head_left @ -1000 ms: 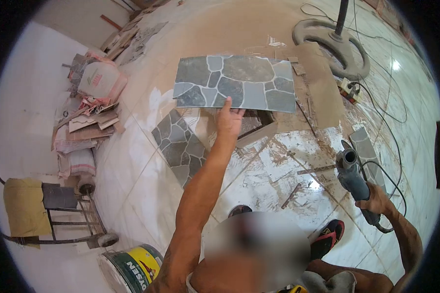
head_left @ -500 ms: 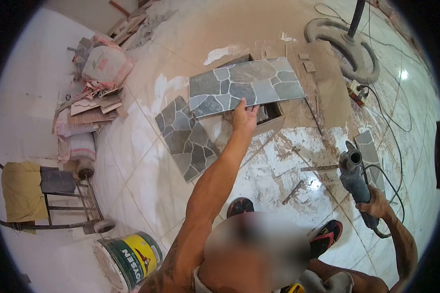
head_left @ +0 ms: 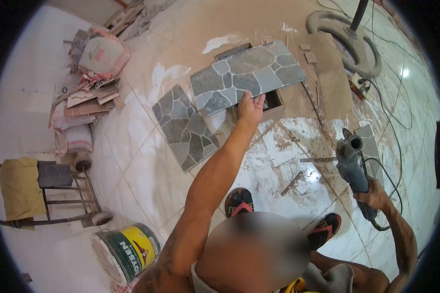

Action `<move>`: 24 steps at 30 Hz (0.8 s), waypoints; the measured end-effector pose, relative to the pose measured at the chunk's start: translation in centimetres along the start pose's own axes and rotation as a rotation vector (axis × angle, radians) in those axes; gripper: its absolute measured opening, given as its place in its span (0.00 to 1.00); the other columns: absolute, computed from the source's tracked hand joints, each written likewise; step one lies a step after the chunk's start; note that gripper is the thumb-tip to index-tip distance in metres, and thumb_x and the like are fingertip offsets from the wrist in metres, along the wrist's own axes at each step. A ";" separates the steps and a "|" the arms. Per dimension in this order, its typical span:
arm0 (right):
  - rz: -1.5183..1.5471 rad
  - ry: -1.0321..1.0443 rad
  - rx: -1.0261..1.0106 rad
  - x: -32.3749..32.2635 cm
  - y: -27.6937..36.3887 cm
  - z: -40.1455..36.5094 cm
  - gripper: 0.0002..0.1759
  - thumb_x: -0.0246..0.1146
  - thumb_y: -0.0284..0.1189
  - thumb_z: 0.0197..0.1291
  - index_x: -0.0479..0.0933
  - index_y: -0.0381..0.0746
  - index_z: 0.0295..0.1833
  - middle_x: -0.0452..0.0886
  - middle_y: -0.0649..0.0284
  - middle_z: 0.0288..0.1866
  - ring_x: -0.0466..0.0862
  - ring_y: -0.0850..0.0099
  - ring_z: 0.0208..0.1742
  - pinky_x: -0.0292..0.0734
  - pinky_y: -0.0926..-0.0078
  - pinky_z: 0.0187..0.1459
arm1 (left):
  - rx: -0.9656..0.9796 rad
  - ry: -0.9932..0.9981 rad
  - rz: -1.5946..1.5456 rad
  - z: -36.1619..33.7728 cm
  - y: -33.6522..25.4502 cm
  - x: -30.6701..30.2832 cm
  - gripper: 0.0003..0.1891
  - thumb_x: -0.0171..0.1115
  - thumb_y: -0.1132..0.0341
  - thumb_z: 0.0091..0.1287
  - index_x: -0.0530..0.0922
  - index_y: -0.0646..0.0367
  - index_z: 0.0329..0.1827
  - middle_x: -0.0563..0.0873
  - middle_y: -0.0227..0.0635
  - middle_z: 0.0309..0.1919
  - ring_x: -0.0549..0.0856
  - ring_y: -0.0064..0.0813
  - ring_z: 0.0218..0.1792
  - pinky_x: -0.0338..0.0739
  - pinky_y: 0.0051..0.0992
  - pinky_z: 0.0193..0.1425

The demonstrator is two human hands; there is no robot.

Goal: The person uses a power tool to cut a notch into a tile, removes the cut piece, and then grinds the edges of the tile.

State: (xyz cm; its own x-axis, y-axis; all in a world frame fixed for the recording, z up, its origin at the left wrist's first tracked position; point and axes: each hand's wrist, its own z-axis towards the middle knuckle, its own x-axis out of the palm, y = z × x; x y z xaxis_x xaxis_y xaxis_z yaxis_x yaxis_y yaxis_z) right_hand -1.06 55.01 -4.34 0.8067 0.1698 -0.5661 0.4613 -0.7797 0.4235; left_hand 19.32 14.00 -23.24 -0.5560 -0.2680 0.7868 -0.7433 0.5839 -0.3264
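My left hand [head_left: 251,108] grips the near edge of a long grey stone-pattern tile [head_left: 252,63], thumb on top and fingers at the underside. The tile lies slanted over a dark open wooden box [head_left: 274,105], part of which it hides. My right hand [head_left: 374,195] is wrapped round the body of a dark corded angle grinder [head_left: 354,166], its head pointing up and away from me. A second patterned tile [head_left: 183,129] lies on the floor left of the box. Partly behind the grinder is a smaller tile piece [head_left: 367,139].
A paint bucket [head_left: 127,254] and a hand trolley [head_left: 58,195] stand at the left. Bags and scraps [head_left: 95,93] are piled behind them. A power strip [head_left: 359,88], loose cords and a heavy round base [head_left: 344,44] lie at the right. Dust and residue cover the floor [head_left: 278,151].
The held tile has turned slightly, its right end swinging away from me. My left hand has shifted a little to the right with it. The grinder stays in my right hand.
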 end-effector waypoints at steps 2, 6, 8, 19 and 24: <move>-0.014 -0.014 -0.029 -0.1 -0.1 0.2 0.35 0.74 0.39 0.40 0.76 0.27 0.52 0.84 0.47 0.43 0.84 0.57 0.43 0.78 0.59 0.48 | -0.040 -0.017 0.033 -0.6 -0.4 0.5 0.14 0.49 0.66 0.79 0.69 0.65 0.61 0.78 0.53 0.60 0.78 0.49 0.64 0.76 0.49 0.70; 0.048 -0.002 -0.101 -0.3 1.3 0.4 0.36 0.74 0.40 0.40 0.76 0.26 0.53 0.84 0.46 0.45 0.84 0.57 0.43 0.78 0.59 0.48 | -0.109 0.010 0.060 -1.6 -0.5 1.3 0.16 0.43 0.66 0.81 0.65 0.69 0.64 0.74 0.61 0.62 0.77 0.56 0.64 0.77 0.51 0.69; 0.064 0.021 -0.120 -0.5 2.3 0.5 0.37 0.73 0.40 0.41 0.75 0.25 0.54 0.84 0.46 0.45 0.85 0.57 0.43 0.79 0.59 0.49 | -0.206 -0.008 0.058 -1.9 -1.0 1.4 0.18 0.42 0.66 0.81 0.63 0.71 0.65 0.72 0.64 0.64 0.77 0.59 0.64 0.77 0.50 0.69; 0.018 0.031 -0.230 -1.4 7.0 1.7 0.42 0.73 0.43 0.43 0.73 0.24 0.60 0.83 0.42 0.50 0.85 0.54 0.49 0.78 0.58 0.53 | 0.016 0.371 1.376 -16.0 -4.8 1.9 0.21 0.54 0.60 0.78 0.71 0.70 0.61 0.85 0.50 0.51 0.88 0.35 0.47 0.85 0.30 0.51; 0.021 0.081 -0.293 -1.0 13.5 2.5 0.44 0.71 0.46 0.44 0.72 0.24 0.60 0.82 0.42 0.52 0.83 0.55 0.54 0.75 0.61 0.58 | 0.464 0.576 1.613 -23.1 -5.0 1.7 0.14 0.62 0.67 0.73 0.77 0.67 0.55 0.87 0.43 0.46 0.89 0.28 0.42 0.85 0.27 0.45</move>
State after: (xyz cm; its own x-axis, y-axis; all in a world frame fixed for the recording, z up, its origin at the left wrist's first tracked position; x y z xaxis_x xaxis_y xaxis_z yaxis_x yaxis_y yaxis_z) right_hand 3.45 42.81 0.17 0.8387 0.2118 -0.5017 0.5213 -0.5788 0.6271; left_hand 30.66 28.34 -8.20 -0.6590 0.6362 -0.4012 0.2672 -0.3006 -0.9156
